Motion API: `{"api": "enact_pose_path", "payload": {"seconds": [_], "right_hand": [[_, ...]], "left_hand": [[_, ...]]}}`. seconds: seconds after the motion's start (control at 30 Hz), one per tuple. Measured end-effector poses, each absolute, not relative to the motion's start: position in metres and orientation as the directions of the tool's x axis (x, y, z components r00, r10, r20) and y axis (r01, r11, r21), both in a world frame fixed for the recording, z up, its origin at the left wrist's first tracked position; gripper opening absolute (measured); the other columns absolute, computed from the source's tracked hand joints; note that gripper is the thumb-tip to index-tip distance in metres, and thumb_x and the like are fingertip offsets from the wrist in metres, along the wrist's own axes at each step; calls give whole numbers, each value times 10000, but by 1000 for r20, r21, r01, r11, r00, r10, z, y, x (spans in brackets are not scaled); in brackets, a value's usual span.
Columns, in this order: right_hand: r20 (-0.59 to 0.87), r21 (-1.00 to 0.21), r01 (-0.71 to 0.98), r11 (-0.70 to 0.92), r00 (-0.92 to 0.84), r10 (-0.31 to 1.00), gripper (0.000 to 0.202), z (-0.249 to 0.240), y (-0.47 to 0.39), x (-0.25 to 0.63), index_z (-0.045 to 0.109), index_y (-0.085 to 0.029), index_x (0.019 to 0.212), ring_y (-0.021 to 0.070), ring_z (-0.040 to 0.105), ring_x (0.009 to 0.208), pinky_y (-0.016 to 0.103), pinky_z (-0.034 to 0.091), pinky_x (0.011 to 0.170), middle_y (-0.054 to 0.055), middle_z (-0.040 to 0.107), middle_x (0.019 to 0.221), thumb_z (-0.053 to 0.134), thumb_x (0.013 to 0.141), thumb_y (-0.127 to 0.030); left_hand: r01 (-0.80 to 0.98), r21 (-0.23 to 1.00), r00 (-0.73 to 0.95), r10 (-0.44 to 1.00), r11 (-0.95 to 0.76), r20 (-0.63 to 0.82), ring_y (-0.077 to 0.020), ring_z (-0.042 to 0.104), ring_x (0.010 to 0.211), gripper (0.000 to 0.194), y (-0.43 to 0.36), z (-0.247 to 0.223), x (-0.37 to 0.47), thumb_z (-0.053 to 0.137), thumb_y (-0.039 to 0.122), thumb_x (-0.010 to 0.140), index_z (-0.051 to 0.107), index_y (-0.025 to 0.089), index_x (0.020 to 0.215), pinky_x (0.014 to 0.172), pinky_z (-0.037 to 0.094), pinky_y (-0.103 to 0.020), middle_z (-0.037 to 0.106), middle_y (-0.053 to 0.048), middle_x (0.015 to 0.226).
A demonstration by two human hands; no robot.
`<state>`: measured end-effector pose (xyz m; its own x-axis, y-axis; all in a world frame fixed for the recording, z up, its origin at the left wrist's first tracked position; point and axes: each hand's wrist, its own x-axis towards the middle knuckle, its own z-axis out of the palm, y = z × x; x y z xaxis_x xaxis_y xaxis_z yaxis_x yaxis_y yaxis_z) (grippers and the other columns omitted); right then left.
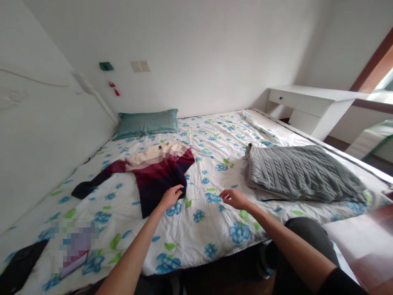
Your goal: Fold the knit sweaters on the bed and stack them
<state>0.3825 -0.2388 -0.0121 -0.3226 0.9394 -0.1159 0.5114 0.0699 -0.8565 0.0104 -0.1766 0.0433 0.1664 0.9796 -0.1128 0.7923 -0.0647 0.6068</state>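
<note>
A long-sleeved sweater (153,166) in cream, pink, maroon and dark navy bands lies on the bed. One sleeve stretches out to the left, while the other lies folded in along the right side of the body. My left hand (172,197) is at the dark lower right edge of the sweater, its fingers closed on the cloth near the cuff. Just above the bedsheet, to the right of the sweater, my right hand (233,198) has its fingers loosely bent and apart, holding nothing. Farther right lies a folded grey cable-knit piece (303,174), apart from both hands.
The bed wears a white sheet (211,225) with blue flowers. A green pillow (147,123) lies against the back wall. A black item (23,262) and a blurred flat item (75,246) lie at front left. A white desk (307,102) stands beyond the bed's right edge.
</note>
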Motion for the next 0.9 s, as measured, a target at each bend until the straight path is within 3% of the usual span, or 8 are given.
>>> {"api": "enact_pose_path", "payload": {"seconds": [0.13, 0.23, 0.33, 0.4, 0.57, 0.7, 0.8, 0.9], "right_hand": [[-305, -929, 295, -223, -268, 914, 382, -18, -239, 372, 760, -200, 1309, 222, 791, 1004, 326, 636, 829, 114, 819, 1221, 658, 1075, -485], [-392, -920, 142, -366, -268, 880, 526, -23, -246, 366, 721, -214, 1324, 236, 781, 1022, 366, 653, 841, 112, 799, 1251, 571, 1101, -667], [-403, -914, 66, -401, -270, 875, 510, -26, -255, 363, 736, -218, 1277, 260, 771, 1084, 400, 649, 954, 95, 807, 1187, 717, 1019, -658], [-407, -912, 73, -404, -288, 867, 522, -23, -259, 366, 739, -219, 1282, 257, 768, 1082, 391, 635, 993, 73, 810, 1178, 876, 900, -548], [-375, -919, 348, -184, -633, 677, 771, 4, -262, 396, 788, -222, 1310, 233, 730, 1073, 300, 596, 942, 19, 802, 1180, 1064, 613, -405], [-544, -833, 538, -131, -752, 372, 566, 12, -258, 416, 832, -218, 1225, 215, 744, 1000, 258, 585, 810, 26, 803, 1144, 965, 779, -541], [-592, -684, 721, -107, -464, 659, 362, 2, -250, 422, 845, -204, 1152, 248, 773, 1033, 289, 587, 841, 78, 827, 1136, 741, 1011, -520], [-247, -551, 831, -71, -82, 966, 328, -13, -239, 423, 801, -183, 1318, 285, 754, 1225, 328, 551, 1018, 147, 819, 1284, 630, 1078, -327]], "left_hand": [[355, 935, 627, 742, -2, -236, -218, 723, 904, 488, -258, 43, 94, 792, 635, 923, 794, 165, 1058, 915, 603, -339, 805, -74, 985], [257, 958, 934, 224, 123, -279, -243, 770, 919, 546, -329, 38, 144, 893, 697, 832, 844, 200, 1055, 940, 628, -353, 809, -66, 982], [243, 962, 949, -236, 127, -208, -335, 810, 1136, 634, -359, 47, 163, 987, 669, 718, 879, 243, 1175, 1020, 633, -380, 833, -76, 1130], [258, 960, 960, -139, 110, -243, -330, 799, 1219, 656, -350, 59, 157, 942, 630, 802, 844, 246, 1325, 1066, 627, -394, 834, -89, 1244], [450, 884, 639, 738, -128, -218, -281, 779, 1217, 436, -279, 74, 97, 726, 471, 964, 804, 212, 1306, 1117, 601, -398, 828, -127, 1318], [735, 655, 311, 946, -177, -94, -316, 785, 1213, 487, -239, 61, 40, 619, 431, 943, 766, 212, 1353, 1105, 609, -431, 794, -138, 1417], [841, 492, 270, 963, -226, -20, -340, 722, 1384, 518, -227, 47, 15, 610, 417, 935, 756, 221, 1392, 1218, 540, -450, 756, -136, 1505], [869, 429, 281, 959, -247, -19, -325, 653, 1501, 568, -221, 33, 10, 596, 393, 955, 719, 235, 1486, 1286, 482, -434, 691, -124, 1617]]}}
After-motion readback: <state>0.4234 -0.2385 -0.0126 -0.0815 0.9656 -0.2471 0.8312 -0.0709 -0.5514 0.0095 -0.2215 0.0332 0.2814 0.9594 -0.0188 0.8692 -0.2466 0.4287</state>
